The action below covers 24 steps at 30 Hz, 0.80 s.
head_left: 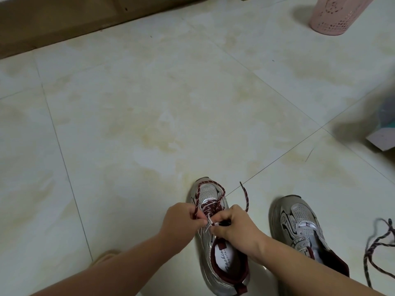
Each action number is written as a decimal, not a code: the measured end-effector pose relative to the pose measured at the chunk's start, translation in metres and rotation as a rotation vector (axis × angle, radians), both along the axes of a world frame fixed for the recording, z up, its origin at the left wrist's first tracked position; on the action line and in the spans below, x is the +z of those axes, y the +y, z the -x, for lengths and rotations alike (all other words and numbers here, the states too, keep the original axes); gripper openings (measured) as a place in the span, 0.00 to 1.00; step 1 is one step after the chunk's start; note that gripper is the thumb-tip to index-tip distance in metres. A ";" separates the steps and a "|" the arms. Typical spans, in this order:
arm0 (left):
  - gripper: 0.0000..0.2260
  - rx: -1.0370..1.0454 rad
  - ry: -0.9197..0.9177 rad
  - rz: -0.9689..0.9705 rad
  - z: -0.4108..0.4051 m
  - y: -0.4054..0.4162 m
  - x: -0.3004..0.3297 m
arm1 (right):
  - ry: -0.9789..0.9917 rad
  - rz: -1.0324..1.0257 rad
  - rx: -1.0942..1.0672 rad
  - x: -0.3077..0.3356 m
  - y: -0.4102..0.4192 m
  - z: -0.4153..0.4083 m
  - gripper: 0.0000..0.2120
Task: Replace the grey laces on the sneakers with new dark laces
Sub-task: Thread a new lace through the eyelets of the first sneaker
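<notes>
You are working at the near sneaker (215,248), which is standing on the floor (171,103) between your forearms with its toe pointing away from you, and it looks to be roughly halfway through its relacing. A dark maroon lace (210,207) flecked with white is already crossing the lower eyelets over the tongue, while its slack is looping forward over the toe and one free end is trailing off onto the tiles to the right. Your left hand (181,221) is closing around the left strand, pinching it just beside the eyelet row, and your right hand (233,225) is pinching the lace tip close against the upper eyelets, apparently feeding it through; the exact eyelet is too small to make out. So on this shoe the upper rows seem to be remaining, plus evening out the slack and tying off. The second sneaker (303,229) is sitting just to the right, well clear of your hands, and its eyelets appear to be empty, with no lace showing across the tongue, so the old one looks to be out and the new one not yet in. A loose lace (376,248) is lying on the floor at the right edge, beyond that shoe; it is reading as dark and speckled, so it is probably the replacement waiting for the second shoe, though the colour is hard to judge there.
</notes>
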<state>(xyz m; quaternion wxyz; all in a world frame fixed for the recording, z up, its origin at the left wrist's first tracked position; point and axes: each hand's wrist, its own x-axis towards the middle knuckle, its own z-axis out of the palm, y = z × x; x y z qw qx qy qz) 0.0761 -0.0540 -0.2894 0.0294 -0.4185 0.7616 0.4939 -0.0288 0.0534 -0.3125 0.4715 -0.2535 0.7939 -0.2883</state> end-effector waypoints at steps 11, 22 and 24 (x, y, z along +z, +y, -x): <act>0.13 -0.008 -0.030 -0.034 0.003 -0.006 -0.006 | 0.010 0.010 0.020 -0.004 -0.004 0.005 0.12; 0.03 -0.429 -0.095 0.246 0.013 -0.015 -0.002 | 0.135 0.033 0.048 -0.011 -0.005 0.000 0.08; 0.06 -0.515 -0.118 0.297 0.017 -0.016 0.001 | 0.124 0.026 0.058 -0.010 -0.006 0.001 0.08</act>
